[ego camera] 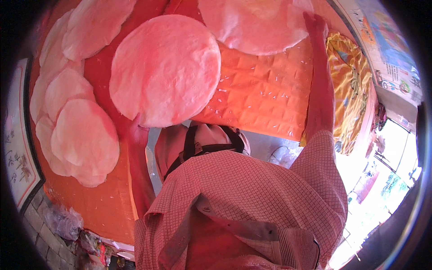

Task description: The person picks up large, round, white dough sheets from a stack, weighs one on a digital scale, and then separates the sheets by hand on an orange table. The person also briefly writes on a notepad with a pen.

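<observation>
My left hand (pixel 139 127) is at the lower left edge of a thick, round, whitish sheet (pixel 165 71) of soft, wadding-like material. One finger or the thumb lies over its rim; the other fingers are mostly hidden. At the top right, my right hand (pixel 316 24) touches the right edge of a larger round sheet (pixel 256 27), which runs out of view; its finger closure is unclear. Beneath both sheets is an orange and red table cover (pixel 263 91) with white scraps. More thin round sheets (pixel 86 138) overlap along the left side of the table.
Crumpled yellow patterned cloth (pixel 349 91) lies right of my right forearm. A dark-framed board (pixel 20 145) with writing stands at the far left, above a clear plastic bag (pixel 64 221) near paving. A printed panel (pixel 388 50) borders the right side. The table's near edge crosses below the sheets.
</observation>
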Tool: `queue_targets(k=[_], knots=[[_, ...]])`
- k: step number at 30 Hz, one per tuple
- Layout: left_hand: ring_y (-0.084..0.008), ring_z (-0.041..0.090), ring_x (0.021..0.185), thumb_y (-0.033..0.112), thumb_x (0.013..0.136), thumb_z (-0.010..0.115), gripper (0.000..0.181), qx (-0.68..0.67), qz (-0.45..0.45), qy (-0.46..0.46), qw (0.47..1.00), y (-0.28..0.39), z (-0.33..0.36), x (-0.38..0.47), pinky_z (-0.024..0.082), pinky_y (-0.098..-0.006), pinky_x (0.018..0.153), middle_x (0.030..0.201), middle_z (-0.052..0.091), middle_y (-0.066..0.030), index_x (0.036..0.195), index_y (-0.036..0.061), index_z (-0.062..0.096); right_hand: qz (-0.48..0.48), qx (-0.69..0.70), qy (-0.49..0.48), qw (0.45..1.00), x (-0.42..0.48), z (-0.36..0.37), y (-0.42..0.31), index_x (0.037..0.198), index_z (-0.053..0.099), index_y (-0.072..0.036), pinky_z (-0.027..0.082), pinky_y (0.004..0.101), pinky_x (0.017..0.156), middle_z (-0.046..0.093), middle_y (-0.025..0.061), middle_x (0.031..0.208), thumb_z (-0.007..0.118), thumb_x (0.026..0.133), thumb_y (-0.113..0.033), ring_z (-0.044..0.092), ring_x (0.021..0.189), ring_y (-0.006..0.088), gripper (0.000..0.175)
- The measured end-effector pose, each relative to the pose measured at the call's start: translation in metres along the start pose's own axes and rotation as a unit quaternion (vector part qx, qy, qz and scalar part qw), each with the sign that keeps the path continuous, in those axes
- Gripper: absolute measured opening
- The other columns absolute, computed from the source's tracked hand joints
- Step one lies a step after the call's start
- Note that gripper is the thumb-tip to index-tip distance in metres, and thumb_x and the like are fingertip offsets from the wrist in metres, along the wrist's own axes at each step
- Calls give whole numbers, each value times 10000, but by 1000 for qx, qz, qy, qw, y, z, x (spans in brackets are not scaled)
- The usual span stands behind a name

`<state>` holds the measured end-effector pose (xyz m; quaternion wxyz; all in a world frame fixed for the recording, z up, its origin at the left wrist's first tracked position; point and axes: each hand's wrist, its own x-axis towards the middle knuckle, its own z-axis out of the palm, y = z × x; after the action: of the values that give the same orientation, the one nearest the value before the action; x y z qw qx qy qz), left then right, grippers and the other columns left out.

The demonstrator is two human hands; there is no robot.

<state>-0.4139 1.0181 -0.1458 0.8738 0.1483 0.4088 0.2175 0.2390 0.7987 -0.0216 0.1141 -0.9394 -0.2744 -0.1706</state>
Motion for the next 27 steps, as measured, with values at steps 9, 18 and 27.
queue_targets(k=[9, 18, 27], knots=[[-238, 495, 1202, 122, 894, 618, 545, 193, 188, -102, 958, 8, 44, -7, 407, -379, 1006, 1330, 497, -105, 1377, 17, 388, -169, 530, -382, 738, -206, -27, -268, 1103, 638, -13, 514, 312, 838, 681, 92, 1009, 771, 776, -217, 639, 931, 167, 408], [-221, 560, 1103, 70, 885, 619, 463, 186, 154, -87, 966, 17, 95, -15, 467, -350, 915, 1211, 562, -93, 1313, 10, 451, -35, 519, -586, 621, -252, -25, -319, 998, 684, 17, 508, 263, 713, 677, 35, 841, 705, 811, -145, 624, 766, 105, 249], [-223, 577, 1074, 62, 870, 616, 454, 127, 158, -23, 979, 5, 80, -10, 487, -361, 892, 1203, 569, -88, 1298, 40, 466, -240, 368, -437, 784, -293, 8, -351, 868, 686, -34, 510, 325, 639, 658, 150, 747, 651, 799, -144, 641, 674, 170, 134]])
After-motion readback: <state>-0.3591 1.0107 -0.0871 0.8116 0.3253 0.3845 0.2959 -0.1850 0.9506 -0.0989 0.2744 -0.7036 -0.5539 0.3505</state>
